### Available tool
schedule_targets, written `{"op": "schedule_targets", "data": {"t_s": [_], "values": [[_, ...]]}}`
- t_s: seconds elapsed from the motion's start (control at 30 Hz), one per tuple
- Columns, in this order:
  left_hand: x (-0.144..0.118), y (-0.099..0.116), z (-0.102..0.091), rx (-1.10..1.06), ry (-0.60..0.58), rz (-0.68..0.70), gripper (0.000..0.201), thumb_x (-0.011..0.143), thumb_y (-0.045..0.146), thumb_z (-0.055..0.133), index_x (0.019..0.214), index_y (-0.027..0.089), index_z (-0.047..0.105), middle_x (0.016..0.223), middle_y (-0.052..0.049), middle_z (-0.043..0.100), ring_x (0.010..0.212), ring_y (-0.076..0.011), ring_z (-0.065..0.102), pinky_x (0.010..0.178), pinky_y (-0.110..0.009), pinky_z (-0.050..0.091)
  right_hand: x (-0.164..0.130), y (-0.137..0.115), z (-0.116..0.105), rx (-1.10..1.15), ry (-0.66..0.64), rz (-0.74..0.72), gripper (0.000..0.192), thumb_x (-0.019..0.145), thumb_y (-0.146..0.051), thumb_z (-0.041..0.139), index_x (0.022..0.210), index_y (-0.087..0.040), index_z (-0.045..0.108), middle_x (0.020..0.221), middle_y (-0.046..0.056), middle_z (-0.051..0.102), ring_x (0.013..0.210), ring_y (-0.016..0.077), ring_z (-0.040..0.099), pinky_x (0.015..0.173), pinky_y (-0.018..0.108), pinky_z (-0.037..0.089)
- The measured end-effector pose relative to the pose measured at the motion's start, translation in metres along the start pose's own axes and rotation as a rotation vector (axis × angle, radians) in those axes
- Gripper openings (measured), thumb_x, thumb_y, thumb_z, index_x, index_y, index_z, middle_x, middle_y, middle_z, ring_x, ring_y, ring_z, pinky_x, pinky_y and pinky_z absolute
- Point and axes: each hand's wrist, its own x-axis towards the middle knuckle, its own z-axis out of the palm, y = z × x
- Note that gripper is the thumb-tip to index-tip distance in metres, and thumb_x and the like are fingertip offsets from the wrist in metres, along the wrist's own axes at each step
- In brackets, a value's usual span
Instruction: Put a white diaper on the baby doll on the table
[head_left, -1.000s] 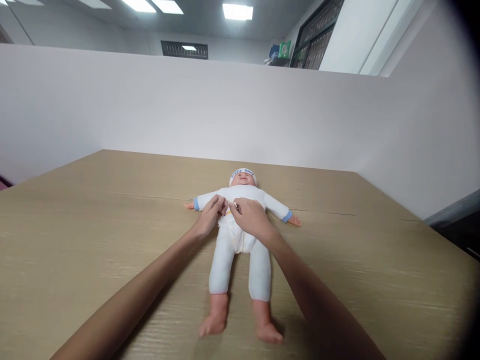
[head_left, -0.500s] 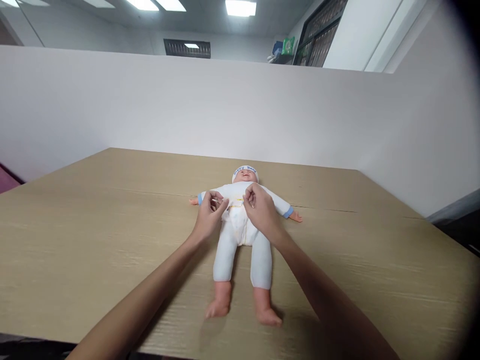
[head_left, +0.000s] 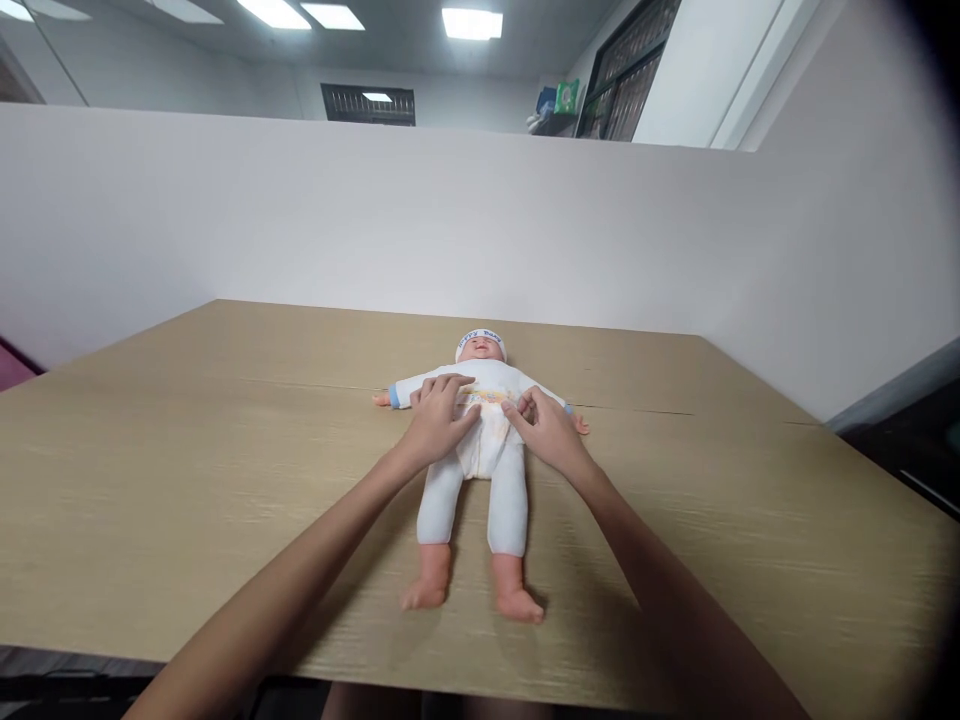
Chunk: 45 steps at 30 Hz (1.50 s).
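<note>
A baby doll point(head_left: 508, 510) in a white suit with blue cuffs and a lettered cap lies on its back, feet towards me. Around its hips and belly is a white diaper point(head_left: 484, 450) with a yellow and orange printed band at the waist. My left hand point(head_left: 441, 415) rests on the diaper's left side, fingers stretched out and thumb apart, holding nothing. At the right end of the waistband my right hand point(head_left: 546, 425) is closed, thumb and fingertips pinched on the diaper's edge. The fingers partly hide what they pinch.
The doll lies on a wide wooden table point(head_left: 225, 480). A pale partition wall point(head_left: 375, 220) rises behind and to the right of it. The table's front edge runs close to me. A dark object point(head_left: 915, 440) stands beyond the right edge.
My left hand has gone from a pinch to spread fingers lying on the diaper. My right hand has shifted outward to the right, and the printed waistband now shows more fully.
</note>
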Motion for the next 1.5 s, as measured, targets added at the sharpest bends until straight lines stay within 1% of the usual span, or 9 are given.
{"op": "schedule_targets", "data": {"t_s": [0.2,0.3,0.53,0.87,0.97,1.1,1.23,1.33,1.5], "values": [[0.027,0.016,0.012,0.031,-0.193,0.159,0.04,0.098,0.042,0.06,0.134,0.027,0.068,0.15,-0.007,0.066,0.145,-0.0331,0.048,0.124,-0.056,0.026,0.015,-0.004,-0.001,0.038,-0.112,-0.096,0.041,0.103,-0.052,0.051,0.088,-0.015,0.057,0.08,-0.001,0.058,0.073,0.0071,0.046,0.075,0.022,0.032],[0.03,0.017,0.018,0.058,-0.173,0.154,0.042,0.093,0.047,0.068,0.13,0.028,0.07,0.147,-0.007,0.066,0.139,-0.0362,0.047,0.118,-0.056,0.03,0.015,0.004,-0.007,0.068,-0.105,-0.111,0.042,0.102,-0.053,0.051,0.088,-0.014,0.059,0.08,0.0,0.057,0.073,0.0072,0.044,0.075,0.022,0.032],[0.026,0.016,0.028,0.108,-0.106,0.157,0.055,0.084,0.057,0.078,0.131,0.03,0.071,0.144,-0.009,0.064,0.136,-0.0389,0.043,0.115,-0.057,0.03,0.016,0.035,-0.018,0.176,-0.014,0.022,0.05,0.096,-0.064,0.044,0.084,-0.016,0.049,0.074,-0.001,0.045,0.07,0.0071,0.04,0.07,0.021,0.033],[0.031,0.009,0.026,0.067,-0.164,0.101,0.054,0.081,0.053,0.079,0.127,0.028,0.067,0.147,-0.009,0.063,0.136,-0.0392,0.043,0.114,-0.058,0.031,0.036,-0.008,0.007,0.144,-0.171,-0.089,0.035,0.099,-0.045,0.053,0.082,-0.014,0.052,0.078,-0.002,0.055,0.075,0.007,0.046,0.076,0.022,0.033],[0.034,0.002,0.018,-0.031,-0.235,0.114,0.057,0.083,0.056,0.079,0.133,0.03,0.068,0.146,-0.008,0.064,0.139,-0.0389,0.043,0.12,-0.058,0.03,0.027,-0.009,0.007,0.117,-0.113,-0.11,0.035,0.103,-0.048,0.055,0.093,-0.015,0.059,0.092,0.001,0.063,0.085,0.0093,0.052,0.085,0.024,0.04],[0.038,-0.008,0.004,-0.147,-0.34,0.129,0.07,0.082,0.064,0.081,0.143,0.033,0.067,0.153,-0.007,0.063,0.144,-0.0379,0.045,0.126,-0.054,0.03,-0.004,-0.001,0.004,0.04,0.012,-0.283,0.036,0.108,-0.05,0.054,0.12,-0.019,0.069,0.128,0.007,0.069,0.126,0.0161,0.059,0.119,0.032,0.044],[0.038,-0.014,-0.002,-0.201,-0.379,0.12,0.074,0.082,0.063,0.083,0.149,0.036,0.063,0.158,-0.005,0.06,0.147,-0.0357,0.045,0.127,-0.051,0.034,-0.031,0.013,0.006,0.0,-0.099,-0.429,0.055,0.112,-0.046,0.049,0.164,-0.027,0.05,0.169,0.005,0.047,0.164,0.0159,0.04,0.143,0.039,0.03],[0.037,-0.015,-0.001,-0.196,-0.348,0.127,0.074,0.082,0.062,0.083,0.147,0.033,0.065,0.156,-0.007,0.062,0.144,-0.0357,0.047,0.125,-0.051,0.036,-0.035,0.021,0.01,0.005,-0.157,-0.44,0.065,0.112,-0.047,0.045,0.173,-0.027,0.037,0.179,0.004,0.033,0.172,0.0162,0.029,0.148,0.042,0.025],[0.023,-0.003,0.001,-0.172,-0.188,0.181,0.077,0.083,0.054,0.085,0.151,0.027,0.059,0.157,-0.01,0.061,0.144,-0.0344,0.052,0.124,-0.049,0.038,-0.039,0.013,0.005,0.016,-0.138,-0.458,0.061,0.112,-0.044,0.044,0.171,-0.027,0.041,0.176,0.005,0.039,0.172,0.0168,0.03,0.149,0.047,0.024]]}}
